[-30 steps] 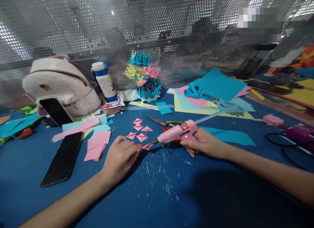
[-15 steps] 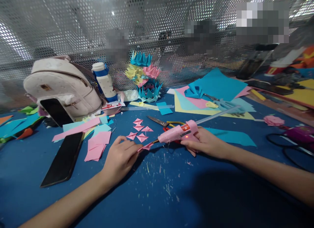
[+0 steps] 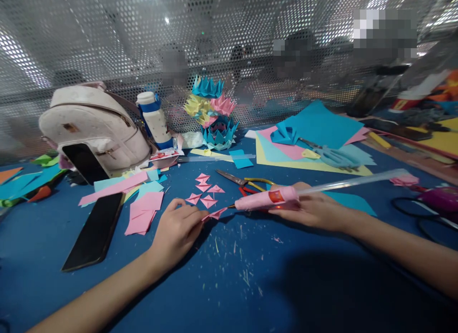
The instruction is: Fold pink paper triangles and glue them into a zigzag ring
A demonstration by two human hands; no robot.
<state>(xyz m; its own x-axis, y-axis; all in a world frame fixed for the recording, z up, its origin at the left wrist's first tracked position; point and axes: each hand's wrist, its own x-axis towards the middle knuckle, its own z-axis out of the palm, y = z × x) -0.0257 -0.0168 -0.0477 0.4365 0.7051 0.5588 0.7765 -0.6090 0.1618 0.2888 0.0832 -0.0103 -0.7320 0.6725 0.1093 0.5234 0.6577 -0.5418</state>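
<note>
- Our left hand [image 3: 179, 230] is pinching one folded pink paper [image 3: 216, 213] by its end, mid-counter [image 3: 229, 295]
- Our right hand [image 3: 317, 211] is wrapped round the pink glue gun [image 3: 263, 200], nozzle right by that paper's tip
- Five more folded bits [image 3: 208, 201] sit just past the left hand
- Scissors [image 3: 232, 178] lie behind the gun, black phone [image 3: 93, 233] off left

A black smartphone [image 3: 86, 164] leans against a whitish backpack [image 3: 88, 116]. Just beside stands a white-and-blue drinking bottle [image 3: 157, 124], near a perforated screen [image 3: 125, 42].
</note>
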